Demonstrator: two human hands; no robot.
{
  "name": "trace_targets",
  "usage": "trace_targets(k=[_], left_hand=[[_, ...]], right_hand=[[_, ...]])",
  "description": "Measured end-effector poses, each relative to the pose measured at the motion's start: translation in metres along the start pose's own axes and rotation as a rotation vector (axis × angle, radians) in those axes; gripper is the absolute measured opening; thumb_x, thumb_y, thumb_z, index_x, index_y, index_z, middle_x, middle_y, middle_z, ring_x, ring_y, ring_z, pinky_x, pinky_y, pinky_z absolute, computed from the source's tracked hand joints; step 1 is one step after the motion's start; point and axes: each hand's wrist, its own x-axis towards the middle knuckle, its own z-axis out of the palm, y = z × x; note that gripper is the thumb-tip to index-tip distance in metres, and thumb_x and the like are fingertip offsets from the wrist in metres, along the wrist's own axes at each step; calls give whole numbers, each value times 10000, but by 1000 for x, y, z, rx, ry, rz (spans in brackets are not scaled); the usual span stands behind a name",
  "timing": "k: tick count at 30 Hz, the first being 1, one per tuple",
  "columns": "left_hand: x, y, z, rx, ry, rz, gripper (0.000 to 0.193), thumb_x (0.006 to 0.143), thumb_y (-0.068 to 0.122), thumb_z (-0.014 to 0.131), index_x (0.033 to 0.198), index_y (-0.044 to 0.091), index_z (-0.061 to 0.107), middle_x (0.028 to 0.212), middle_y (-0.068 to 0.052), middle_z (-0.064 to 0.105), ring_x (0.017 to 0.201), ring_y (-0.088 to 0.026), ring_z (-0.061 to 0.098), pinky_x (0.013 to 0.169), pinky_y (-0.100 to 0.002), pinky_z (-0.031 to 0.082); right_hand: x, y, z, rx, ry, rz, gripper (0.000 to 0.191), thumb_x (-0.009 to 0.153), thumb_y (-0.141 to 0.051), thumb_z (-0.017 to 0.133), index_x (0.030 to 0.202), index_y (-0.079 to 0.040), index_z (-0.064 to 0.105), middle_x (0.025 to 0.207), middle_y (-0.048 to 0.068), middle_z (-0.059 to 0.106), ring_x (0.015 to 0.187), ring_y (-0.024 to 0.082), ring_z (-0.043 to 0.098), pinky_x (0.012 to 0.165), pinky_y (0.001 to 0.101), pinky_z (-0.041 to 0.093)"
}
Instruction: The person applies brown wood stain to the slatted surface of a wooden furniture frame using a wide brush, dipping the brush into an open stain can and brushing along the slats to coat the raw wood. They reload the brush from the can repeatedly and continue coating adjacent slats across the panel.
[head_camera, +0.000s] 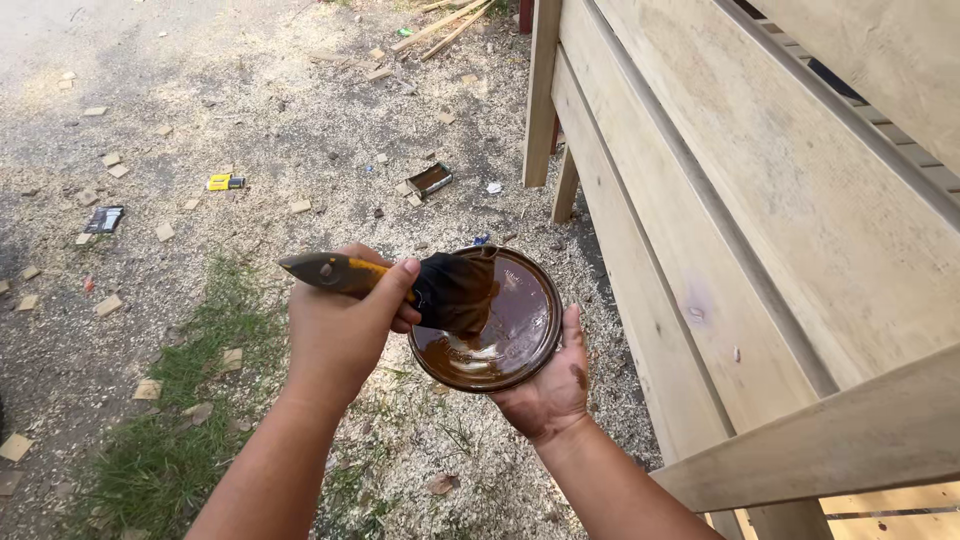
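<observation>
Brush and stain lid held above sawdust-strewn ground.
The left hand (340, 330) is closing its grip around the paintbrush (400, 285) handle, bristles resting on the round lid (505, 335) of brown stain at picture centre; the right hand (550, 390), at five o'clock, is gripping the lid from below. Bare wooden furniture (760, 230) is standing at three o'clock.

Small yellow packet (224, 182), black packet (104, 219), both flat on gravel.
</observation>
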Motion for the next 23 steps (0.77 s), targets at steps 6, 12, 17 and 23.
trace_targets(k=[6, 12, 17, 23], left_hand=[[50, -10, 13, 203, -139, 90, 197, 863, 185, 783, 866, 13, 686, 706, -89, 745, 621, -134, 748, 534, -274, 587], [135, -9, 21, 83, -298, -134, 272, 844, 184, 781, 1065, 26, 775, 846, -114, 800, 695, -157, 770, 637, -281, 633], [173, 1, 24, 164, -451, -56, 292, 831, 199, 764, 1072, 35, 782, 909, -139, 820, 812, -200, 800, 723, -319, 641], [209, 18, 21, 293, -646, 745, 264, 772, 187, 803, 1002, 59, 790, 1142, -170, 757, 1070, -300, 748, 952, -363, 559]], right_hand=[[54, -14, -4, -40, 55, -116, 818, 935, -744, 242, 1468, -178, 497, 1484, 181, 525, 1355, 361, 497, 1096, 578, 419], [124, -31, -7, 18, -15, -236, 793, 948, -724, 295, 1477, -171, 503, 1494, 162, 533, 1373, 353, 484, 1124, 573, 396], [155, -43, 6, 38, 11, -317, 792, 919, -726, 308, 1458, -181, 505, 1476, 178, 532, 1364, 368, 471, 1112, 589, 378], [162, -49, 27, 147, 8, -430, 838, 918, -745, 335, 1478, -145, 501, 1493, 212, 512, 1366, 391, 460, 1113, 576, 380]])
